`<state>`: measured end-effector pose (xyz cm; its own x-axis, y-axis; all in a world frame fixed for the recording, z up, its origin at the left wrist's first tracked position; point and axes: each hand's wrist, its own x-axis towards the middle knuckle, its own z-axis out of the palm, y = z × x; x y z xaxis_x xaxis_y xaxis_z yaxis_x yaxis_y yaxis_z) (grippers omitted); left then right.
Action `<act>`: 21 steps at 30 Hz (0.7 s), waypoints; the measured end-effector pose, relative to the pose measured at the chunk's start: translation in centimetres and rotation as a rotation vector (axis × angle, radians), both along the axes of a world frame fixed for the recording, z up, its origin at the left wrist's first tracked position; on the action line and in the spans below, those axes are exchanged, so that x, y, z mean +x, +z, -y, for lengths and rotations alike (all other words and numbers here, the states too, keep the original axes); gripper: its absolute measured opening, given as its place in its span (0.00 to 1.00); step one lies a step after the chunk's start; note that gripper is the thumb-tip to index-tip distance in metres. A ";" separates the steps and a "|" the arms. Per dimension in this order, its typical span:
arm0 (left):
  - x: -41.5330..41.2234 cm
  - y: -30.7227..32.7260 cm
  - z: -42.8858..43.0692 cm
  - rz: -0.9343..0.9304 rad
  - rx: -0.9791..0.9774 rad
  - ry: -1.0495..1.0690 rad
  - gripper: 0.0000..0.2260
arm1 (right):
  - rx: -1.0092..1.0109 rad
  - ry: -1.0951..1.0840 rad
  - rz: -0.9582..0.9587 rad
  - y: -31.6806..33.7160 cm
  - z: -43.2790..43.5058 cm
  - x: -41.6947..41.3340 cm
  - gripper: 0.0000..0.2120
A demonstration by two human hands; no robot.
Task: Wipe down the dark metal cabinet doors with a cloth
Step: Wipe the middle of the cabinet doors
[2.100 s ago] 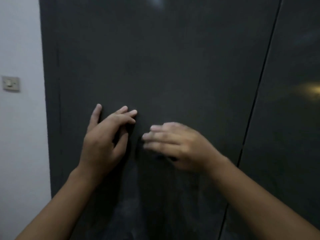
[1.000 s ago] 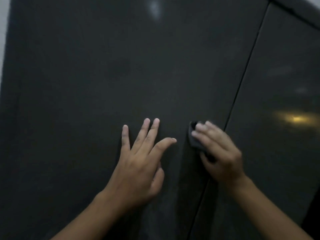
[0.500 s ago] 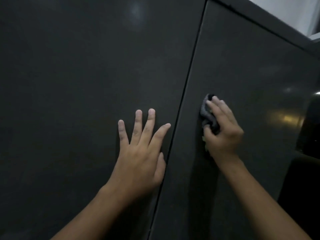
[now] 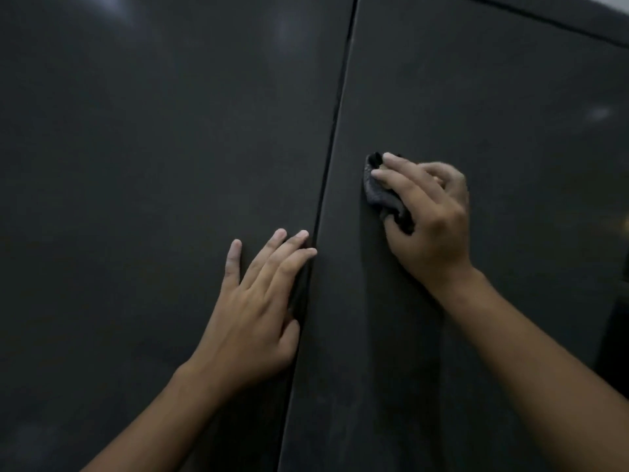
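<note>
Two dark metal cabinet doors fill the head view, the left door [image 4: 153, 165] and the right door [image 4: 493, 97], split by a narrow vertical seam [image 4: 335, 131]. My left hand [image 4: 253, 311] lies flat on the left door with fingers spread, its fingertips at the seam. My right hand [image 4: 429, 219] presses a small dark grey cloth [image 4: 379, 192] against the right door, just right of the seam. Most of the cloth is hidden under my fingers.
The cabinet's top edge [image 4: 544, 25] runs diagonally across the upper right corner. A darker gap [image 4: 616, 335] shows past the right door's edge at the far right. Faint light reflections sit on both doors.
The view has shifted right across the doors. My right hand with the cloth has crossed the seam onto the right door. My left hand followed, its fingertips now at the seam.
</note>
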<state>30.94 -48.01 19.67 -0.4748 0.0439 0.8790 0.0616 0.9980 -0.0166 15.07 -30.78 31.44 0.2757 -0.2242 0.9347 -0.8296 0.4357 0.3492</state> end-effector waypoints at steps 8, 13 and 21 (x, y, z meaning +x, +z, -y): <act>-2.7 0.4 -3.4 -0.161 0.136 0.114 0.28 | 0.342 0.038 -0.149 -12.8 -2.8 -1.6 0.20; -5.4 0.1 -5.5 -0.015 -0.167 0.261 0.30 | 0.339 0.006 -0.168 -12.5 -9.3 -7.2 0.22; -8.7 -1.2 -8.6 -0.061 -0.151 0.373 0.32 | -0.363 -0.079 0.319 -8.1 -15.1 -11.5 0.25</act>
